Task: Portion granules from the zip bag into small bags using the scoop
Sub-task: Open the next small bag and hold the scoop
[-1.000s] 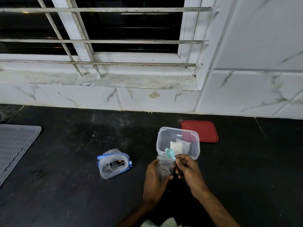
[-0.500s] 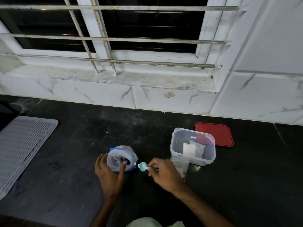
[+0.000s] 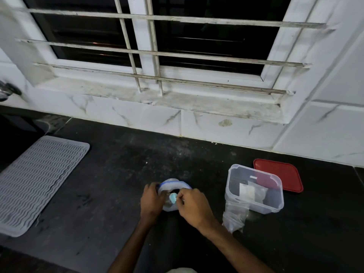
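Mid-scoop: left hand grips zip bag rim, mid counter toward front edge; right hand pinches scoop inside its mouth; small bag lies against container, this portion likely not yet poured

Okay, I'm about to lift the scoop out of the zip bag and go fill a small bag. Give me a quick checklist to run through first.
1. Zip bag mouth held open by the left hand: ok.
2. Scoop inside the mouth, pinched by the right hand: ok.
3. Scoop loaded: cannot tell; the bowl is too dim to read.
4. Small bag held open to receive: not ok; it lies slumped by the clear container, with no hand on it.
5. Container uncovered: ok; the red lid lies behind it.
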The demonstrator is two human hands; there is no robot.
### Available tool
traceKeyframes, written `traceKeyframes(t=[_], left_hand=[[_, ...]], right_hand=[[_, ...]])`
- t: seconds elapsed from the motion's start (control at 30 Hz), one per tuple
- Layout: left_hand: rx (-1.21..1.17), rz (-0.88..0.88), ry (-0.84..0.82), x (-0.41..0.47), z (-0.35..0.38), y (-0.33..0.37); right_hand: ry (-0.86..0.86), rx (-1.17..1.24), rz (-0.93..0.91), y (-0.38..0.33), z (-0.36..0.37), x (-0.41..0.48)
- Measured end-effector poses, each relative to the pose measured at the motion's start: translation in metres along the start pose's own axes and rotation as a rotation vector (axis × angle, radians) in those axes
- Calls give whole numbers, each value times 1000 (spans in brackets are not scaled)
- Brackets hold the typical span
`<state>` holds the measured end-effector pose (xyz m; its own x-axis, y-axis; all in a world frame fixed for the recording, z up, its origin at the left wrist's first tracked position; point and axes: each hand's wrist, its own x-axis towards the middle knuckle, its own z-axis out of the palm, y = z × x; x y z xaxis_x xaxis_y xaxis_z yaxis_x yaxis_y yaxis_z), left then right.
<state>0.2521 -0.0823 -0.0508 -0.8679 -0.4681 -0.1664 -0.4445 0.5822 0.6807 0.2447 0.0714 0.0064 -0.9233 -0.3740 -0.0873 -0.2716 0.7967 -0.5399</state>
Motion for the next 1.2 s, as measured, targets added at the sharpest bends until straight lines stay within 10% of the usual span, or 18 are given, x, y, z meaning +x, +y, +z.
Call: traceKeyframes(t=[0.23, 0.83, 1.2], left_hand=[[190, 120, -10, 16, -6, 6], [-225, -276, -206, 16, 7, 13], [-542, -344, -158, 15, 21, 10]], right_hand=[[-100, -321, 46, 6, 3, 18], [-164, -445, 44, 12, 24, 40], [-139, 229, 463, 44, 28, 53]])
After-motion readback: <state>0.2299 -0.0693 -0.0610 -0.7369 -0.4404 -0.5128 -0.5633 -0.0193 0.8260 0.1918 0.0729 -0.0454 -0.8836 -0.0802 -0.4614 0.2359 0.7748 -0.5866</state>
